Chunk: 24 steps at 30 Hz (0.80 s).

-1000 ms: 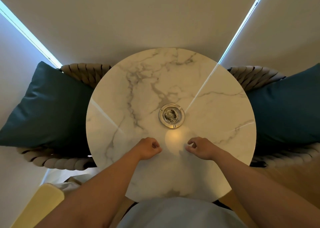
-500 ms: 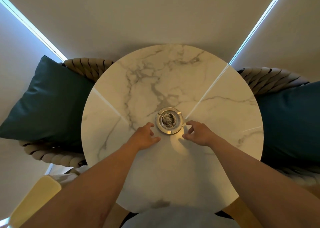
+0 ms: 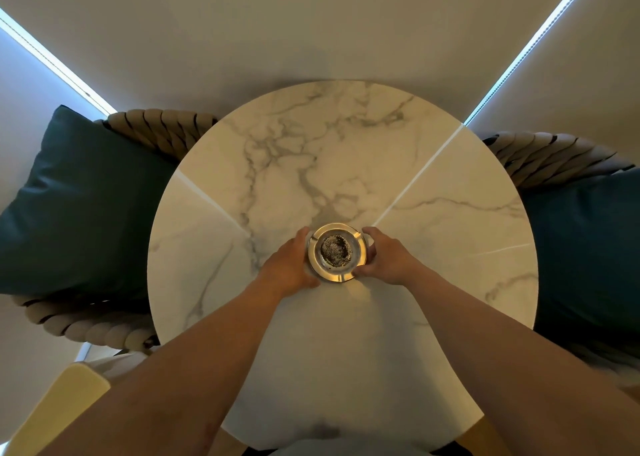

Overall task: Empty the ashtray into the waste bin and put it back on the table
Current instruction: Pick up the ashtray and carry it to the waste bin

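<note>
My left hand [image 3: 291, 265] and right hand [image 3: 388, 258] cupping the round glass ashtray full of grey ash [image 3: 335, 252], both grasping its rim, mid-frame on the round white marble table [image 3: 346, 150]

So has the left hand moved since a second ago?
Yes. The left hand has gone forward across the table, from short of the ashtray to cupping its left rim.

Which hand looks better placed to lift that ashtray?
Neither clearly: the left hand and right hand cup opposite sides of the ashtray, still full, on the table. A two-handed lift seems likely.
</note>
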{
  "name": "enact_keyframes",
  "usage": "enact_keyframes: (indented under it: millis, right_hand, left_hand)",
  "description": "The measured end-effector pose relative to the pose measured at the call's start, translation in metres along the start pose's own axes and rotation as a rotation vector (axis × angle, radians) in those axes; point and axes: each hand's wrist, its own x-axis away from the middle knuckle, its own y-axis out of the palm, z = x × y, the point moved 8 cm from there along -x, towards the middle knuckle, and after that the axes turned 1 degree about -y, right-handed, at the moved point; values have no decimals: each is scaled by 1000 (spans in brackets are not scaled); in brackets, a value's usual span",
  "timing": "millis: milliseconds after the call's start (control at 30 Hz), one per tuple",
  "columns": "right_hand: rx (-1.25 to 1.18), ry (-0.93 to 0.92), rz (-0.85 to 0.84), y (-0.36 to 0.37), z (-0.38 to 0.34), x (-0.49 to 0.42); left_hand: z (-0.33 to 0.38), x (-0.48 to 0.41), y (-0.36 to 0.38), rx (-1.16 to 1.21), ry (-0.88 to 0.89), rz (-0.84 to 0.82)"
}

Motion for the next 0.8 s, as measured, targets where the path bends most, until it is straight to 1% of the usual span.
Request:
enact_keyframes:
  millis: [167,367,800]
  right_hand:
    - [20,-37,-17,4,-2,-6]
    - [13,-53,-44,7,-5,-5]
    - [39,-85,-50,10,-16,29]
  left_hand:
    - [10,-7,-1,-41,2,-34]
    - [17,-5,-4,-51,30,-29]
    - [24,23,-7,-110,30,-12]
